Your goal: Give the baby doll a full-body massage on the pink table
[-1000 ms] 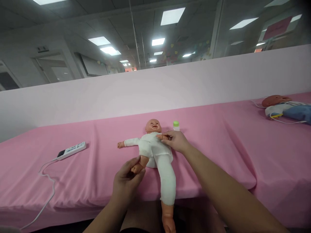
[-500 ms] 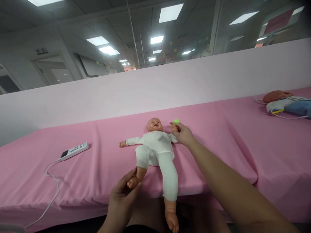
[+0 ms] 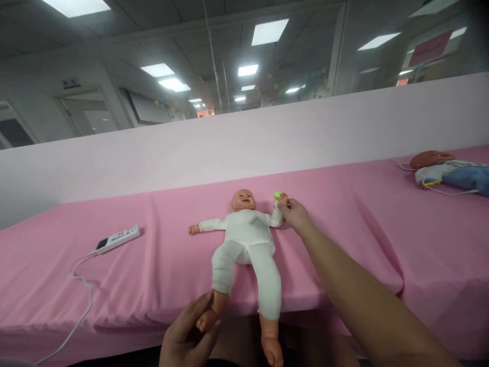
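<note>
A baby doll [image 3: 250, 232] in a white suit lies face up on a pink-covered table [image 3: 171, 275], its head toward the wall. My left hand [image 3: 187, 329] grips the doll's foot on the left side of the view, fingers wrapped round the ankle. On the right, my right hand [image 3: 296, 214] pinches the doll's raised hand between thumb and fingers. A small bright green object [image 3: 277, 195] shows just behind that doll hand; its kind I cannot make out. The doll's other leg reaches over the front table edge.
A white handheld remote-like device [image 3: 118, 239] with a cord lies at the left. Another doll [image 3: 454, 171], dressed in white and blue with thin tubing about it, lies at the far right. Behind the table runs a white wall [image 3: 244, 148] below windows.
My left hand has drawn the doll's foot down and toward me, so that leg is straighter. My right hand has shifted the doll's hand slightly to the right.
</note>
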`<state>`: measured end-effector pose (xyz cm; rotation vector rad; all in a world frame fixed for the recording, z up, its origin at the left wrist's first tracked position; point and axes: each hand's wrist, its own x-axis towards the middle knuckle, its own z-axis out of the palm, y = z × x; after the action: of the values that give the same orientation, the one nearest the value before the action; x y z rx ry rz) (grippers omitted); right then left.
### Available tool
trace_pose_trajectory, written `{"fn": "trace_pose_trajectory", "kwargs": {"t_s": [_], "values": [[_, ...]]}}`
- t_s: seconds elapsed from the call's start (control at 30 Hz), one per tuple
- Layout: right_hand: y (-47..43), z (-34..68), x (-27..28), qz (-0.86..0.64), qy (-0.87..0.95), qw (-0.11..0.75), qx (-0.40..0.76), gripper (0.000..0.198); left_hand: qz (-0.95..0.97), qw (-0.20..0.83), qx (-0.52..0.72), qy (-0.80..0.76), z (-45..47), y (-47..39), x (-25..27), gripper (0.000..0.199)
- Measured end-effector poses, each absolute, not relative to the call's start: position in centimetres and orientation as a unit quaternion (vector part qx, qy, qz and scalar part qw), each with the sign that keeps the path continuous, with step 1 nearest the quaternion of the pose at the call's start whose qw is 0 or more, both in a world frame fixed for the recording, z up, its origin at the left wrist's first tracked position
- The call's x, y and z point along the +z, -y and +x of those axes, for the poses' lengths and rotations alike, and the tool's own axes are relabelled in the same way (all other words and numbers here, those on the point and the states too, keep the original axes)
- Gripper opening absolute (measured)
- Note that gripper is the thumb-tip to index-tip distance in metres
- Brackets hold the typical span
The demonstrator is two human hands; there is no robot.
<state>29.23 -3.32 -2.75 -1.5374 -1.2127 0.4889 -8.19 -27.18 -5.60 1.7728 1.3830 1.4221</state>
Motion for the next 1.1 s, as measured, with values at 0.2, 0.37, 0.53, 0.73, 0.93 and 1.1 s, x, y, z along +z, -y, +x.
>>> {"fn": "trace_pose_trajectory", "kwargs": {"t_s": [0.2, 0.37, 0.53, 0.73, 0.93, 1.1], "values": [[6.2, 25.4, -0.2, -0.488, 0.66, 0.543, 0.18, 0.042, 0.647, 0.216, 0.526, -0.508, -5.8, 23.5, -2.6, 0.04], [7.9, 23.1, 0.7, -0.469, 0.775, 0.419, 0.062, 0.034, 0.662, 0.176, 0.532, -0.497, -3.1, 19.4, -1.0, 0.041], [6.9, 23.6, -0.2, -0.462, 0.729, 0.483, 0.148, 0.038, 0.661, 0.183, 0.535, -0.493, -2.0, 18.5, -0.4, 0.042], [4.0, 27.4, -1.6, -0.575, 0.518, 0.576, 0.262, 0.028, 0.655, 0.201, 0.528, -0.502, -4.7, 22.9, -1.4, 0.039], [2.8, 30.6, -3.1, -0.673, 0.441, 0.527, 0.272, 0.026, 0.68, 0.168, 0.49, -0.519, -8.9, 27.2, -4.4, 0.036], [2.5, 31.9, -4.0, -0.694, 0.433, 0.506, 0.275, 0.016, 0.673, 0.158, 0.491, -0.529, -10.5, 28.0, -5.6, 0.036]]}}
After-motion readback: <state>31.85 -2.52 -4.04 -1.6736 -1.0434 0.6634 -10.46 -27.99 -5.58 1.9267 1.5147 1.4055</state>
